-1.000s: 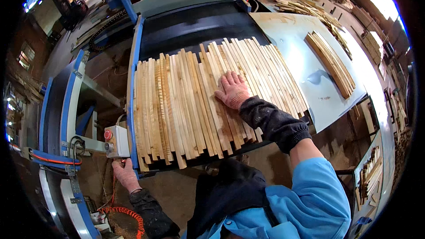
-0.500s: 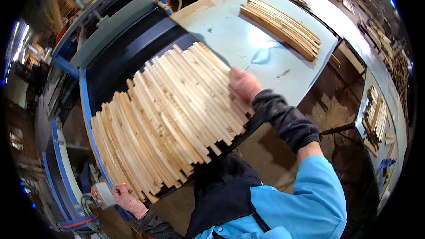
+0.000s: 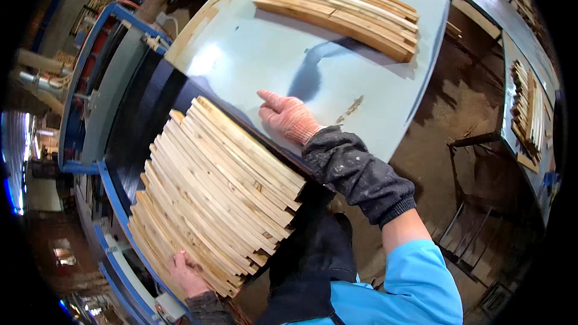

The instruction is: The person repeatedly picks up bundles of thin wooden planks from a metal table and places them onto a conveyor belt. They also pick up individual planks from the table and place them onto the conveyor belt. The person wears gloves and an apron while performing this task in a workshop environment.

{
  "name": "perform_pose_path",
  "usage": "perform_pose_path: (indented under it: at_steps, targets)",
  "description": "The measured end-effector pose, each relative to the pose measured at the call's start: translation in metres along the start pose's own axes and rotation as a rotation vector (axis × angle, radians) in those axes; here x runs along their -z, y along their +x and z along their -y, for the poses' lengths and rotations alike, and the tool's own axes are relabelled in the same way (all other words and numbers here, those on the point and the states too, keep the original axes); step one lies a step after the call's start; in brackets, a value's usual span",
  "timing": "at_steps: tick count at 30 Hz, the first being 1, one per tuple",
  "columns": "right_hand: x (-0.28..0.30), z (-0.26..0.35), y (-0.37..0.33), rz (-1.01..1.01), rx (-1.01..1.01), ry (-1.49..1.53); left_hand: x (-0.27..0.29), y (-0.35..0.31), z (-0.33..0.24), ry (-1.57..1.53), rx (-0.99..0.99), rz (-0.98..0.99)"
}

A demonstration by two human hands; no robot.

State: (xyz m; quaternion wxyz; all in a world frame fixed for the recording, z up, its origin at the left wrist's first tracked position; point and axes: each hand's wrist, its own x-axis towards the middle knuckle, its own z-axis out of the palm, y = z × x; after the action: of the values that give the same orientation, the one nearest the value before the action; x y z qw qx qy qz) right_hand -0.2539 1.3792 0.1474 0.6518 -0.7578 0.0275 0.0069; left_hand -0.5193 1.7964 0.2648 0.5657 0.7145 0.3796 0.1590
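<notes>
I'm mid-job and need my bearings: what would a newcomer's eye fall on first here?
First, the wide row of wooden strips on the dark belt, lower left, with the left hand at its near left edge. Next, the right hand, over the near edge of the pale table. Then the small stack on that table's far side.

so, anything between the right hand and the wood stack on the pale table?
Nothing visible. Between the right hand and the wood stack lies pale tabletop with a dark patch. The strips on the belt lie to the hand's left, out of that line.
</notes>
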Motion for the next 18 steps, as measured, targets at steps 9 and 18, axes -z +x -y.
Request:
perform_pose_path:
  at_steps: [9, 18]
  targets:
    - [0.004, 0.002, -0.007, -0.053, -0.022, 0.07, 0.004, 0.047, 0.003, -0.088, 0.043, 0.039]
    - [-0.001, -0.018, 0.007, -0.014, -0.001, 0.121, 0.011, 0.086, 0.036, 0.149, -0.158, 0.239]
